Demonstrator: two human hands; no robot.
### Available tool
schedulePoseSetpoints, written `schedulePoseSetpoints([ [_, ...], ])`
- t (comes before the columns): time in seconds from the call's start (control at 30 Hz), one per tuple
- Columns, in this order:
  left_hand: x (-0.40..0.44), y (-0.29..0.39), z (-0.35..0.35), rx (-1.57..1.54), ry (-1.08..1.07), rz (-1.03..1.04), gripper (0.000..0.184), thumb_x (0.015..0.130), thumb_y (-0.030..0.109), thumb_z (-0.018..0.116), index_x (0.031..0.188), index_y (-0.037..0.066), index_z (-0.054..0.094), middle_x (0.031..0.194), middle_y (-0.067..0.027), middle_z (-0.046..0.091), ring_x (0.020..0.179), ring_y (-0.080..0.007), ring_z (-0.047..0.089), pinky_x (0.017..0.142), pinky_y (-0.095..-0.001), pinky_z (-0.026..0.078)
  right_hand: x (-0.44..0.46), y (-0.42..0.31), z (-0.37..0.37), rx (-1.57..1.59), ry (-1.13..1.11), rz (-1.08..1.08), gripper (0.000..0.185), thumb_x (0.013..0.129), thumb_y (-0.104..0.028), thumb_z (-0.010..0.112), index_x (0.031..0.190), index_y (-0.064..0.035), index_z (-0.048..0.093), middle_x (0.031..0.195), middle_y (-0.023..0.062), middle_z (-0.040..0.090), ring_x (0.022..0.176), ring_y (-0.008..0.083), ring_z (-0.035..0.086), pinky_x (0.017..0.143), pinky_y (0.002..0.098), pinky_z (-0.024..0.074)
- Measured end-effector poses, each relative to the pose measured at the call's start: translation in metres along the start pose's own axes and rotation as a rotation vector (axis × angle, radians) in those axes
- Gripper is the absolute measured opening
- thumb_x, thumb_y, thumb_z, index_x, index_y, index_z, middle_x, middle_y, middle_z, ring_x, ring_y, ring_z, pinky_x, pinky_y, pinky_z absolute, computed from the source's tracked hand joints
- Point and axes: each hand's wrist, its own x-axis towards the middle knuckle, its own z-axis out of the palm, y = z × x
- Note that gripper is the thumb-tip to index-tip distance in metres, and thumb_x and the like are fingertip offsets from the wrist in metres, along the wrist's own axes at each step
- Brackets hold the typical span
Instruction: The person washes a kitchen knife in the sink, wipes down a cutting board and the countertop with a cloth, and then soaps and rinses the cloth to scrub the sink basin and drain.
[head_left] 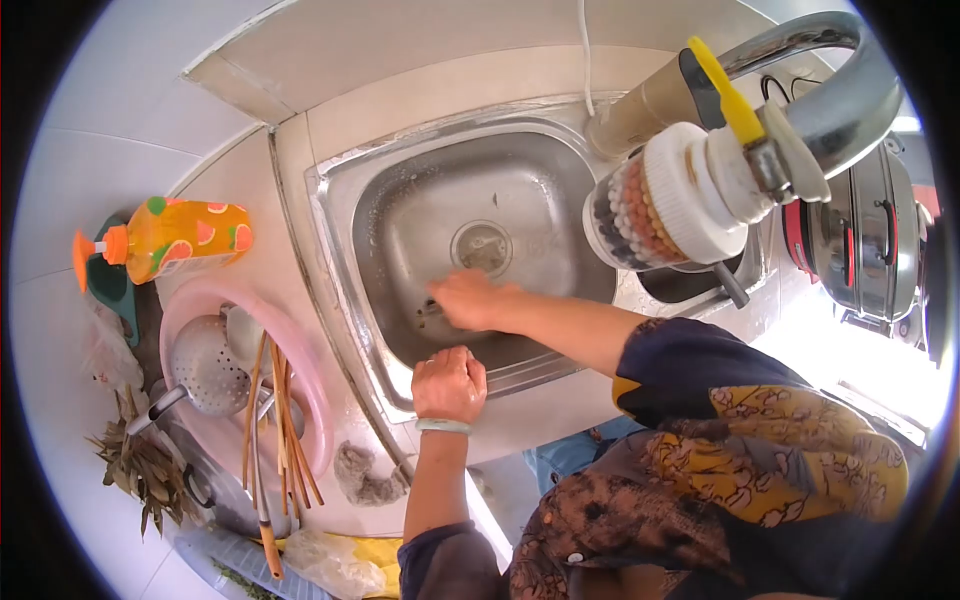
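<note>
The steel sink basin (540, 190) is in front of me, with a round drain strainer (482, 247) in its floor. My right hand (472, 299) reaches down into the basin just below the strainer. Its fingers are bunched together and slightly blurred; what they hold, if anything, is hidden. A few small dark bits (427, 312) lie on the steel by its fingertips. At the near rim of the sink, my left hand (450, 385) is closed in a fist, wearing a pale bracelet (443, 426). The inside of that fist cannot be seen.
A bead-filled faucet filter (650, 200) hangs over the sink's right side. To the left are a pink basin (318, 375) with a ladle-like strainer (208, 365) and chopsticks (285, 430), and an orange soap bottle (190, 240). A scouring pad (365, 475) lies on the counter; a lidded pot (870, 230) stands right.
</note>
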Motion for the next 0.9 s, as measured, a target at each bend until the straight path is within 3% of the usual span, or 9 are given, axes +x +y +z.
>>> schedulePoseSetpoints([
  [0.23,0.001,-0.001,0.000,-0.019,0.046,-0.002,0.006,0.076,0.010,0.059,0.070,0.009,0.059,0.067,-0.0062,0.062,0.061,-0.0269,0.060,0.062,-0.0388,0.046,0.003,0.117,-0.034,0.103,0.407,0.487,0.030,0.087,-0.013,0.049,0.113,0.0007,0.055,0.102,0.0229,0.065,0.087,0.0399,0.065,0.077,0.0499,0.0519],
  [0.3,-0.001,-0.001,0.000,-0.023,0.051,0.002,0.006,0.076,0.010,0.059,0.070,0.009,0.059,0.067,-0.0060,0.062,0.061,-0.0264,0.060,0.061,-0.0383,0.046,0.005,0.183,-0.010,0.081,0.719,0.521,0.033,0.092,-0.014,0.049,0.122,-0.0004,0.052,0.101,0.0209,0.066,0.081,0.0345,0.068,0.071,0.0448,0.0548],
  [0.4,-0.002,-0.003,0.002,-0.028,0.071,-0.001,0.007,0.076,0.010,0.059,0.069,0.010,0.059,0.067,-0.0057,0.062,0.060,-0.0258,0.060,0.061,-0.0378,0.046,-0.008,0.160,-0.020,0.877,0.788,0.769,0.034,0.094,-0.015,0.052,0.126,-0.0013,0.051,0.098,0.0166,0.066,0.080,0.0255,0.068,0.065,0.0371,0.0557],
  [0.43,-0.002,-0.003,0.002,-0.032,0.078,-0.002,0.007,0.076,0.010,0.059,0.069,0.010,0.059,0.067,-0.0056,0.062,0.060,-0.0257,0.060,0.061,-0.0377,0.046,-0.009,0.165,0.000,0.894,0.943,0.783,0.035,0.095,-0.016,0.052,0.126,-0.0007,0.050,0.091,0.0112,0.065,0.078,0.0181,0.066,0.060,0.0309,0.0548],
  [0.5,-0.001,-0.001,0.000,-0.020,0.054,-0.004,0.007,0.076,0.010,0.059,0.069,0.010,0.059,0.068,-0.0055,0.063,0.061,-0.0255,0.060,0.062,-0.0377,0.046,-0.011,0.191,0.068,0.591,0.932,0.654,0.035,0.094,-0.016,0.053,0.125,0.0000,0.051,0.095,0.0145,0.065,0.080,0.0223,0.066,0.065,0.0328,0.0554],
  [0.63,-0.002,-0.003,0.001,0.006,0.016,-0.014,0.003,0.074,0.013,0.063,0.074,0.010,0.062,0.070,-0.0037,0.064,0.064,-0.0228,0.062,0.064,-0.0360,0.047,-0.017,0.101,0.040,0.395,0.550,0.553,0.030,0.092,-0.014,0.054,0.119,0.0005,0.052,0.108,0.0220,0.062,0.092,0.0327,0.063,0.084,0.0383,0.0529],
  [0.73,-0.001,-0.002,-0.003,0.014,-0.025,-0.020,0.002,0.075,0.013,0.063,0.074,0.011,0.062,0.070,-0.0040,0.064,0.065,-0.0229,0.062,0.064,-0.0360,0.047,-0.004,0.086,0.035,0.112,0.348,0.397,0.037,0.089,-0.013,0.051,0.123,0.0007,0.051,0.139,0.0199,0.045,0.124,0.0358,0.048,0.103,0.0429,0.0405],
  [0.83,-0.002,-0.005,0.003,-0.011,0.062,-0.009,0.003,0.075,0.012,0.063,0.073,0.010,0.061,0.070,-0.0044,0.063,0.064,-0.0234,0.061,0.063,-0.0364,0.046,0.011,0.071,0.018,-0.010,0.078,0.337,0.035,0.086,-0.008,0.051,0.120,0.0005,0.053,0.138,0.0223,0.046,0.126,0.0356,0.046,0.103,0.0425,0.0403],
  [0.9,-0.006,-0.004,0.000,-0.005,0.012,-0.020,0.003,0.075,0.012,0.063,0.073,0.010,0.061,0.070,-0.0047,0.063,0.064,-0.0237,0.061,0.063,-0.0364,0.046,0.013,0.085,0.042,-0.060,0.170,0.253,0.034,0.083,-0.007,0.054,0.116,0.0003,0.053,0.131,0.0239,0.050,0.122,0.0367,0.049,0.102,0.0430,0.0419],
])
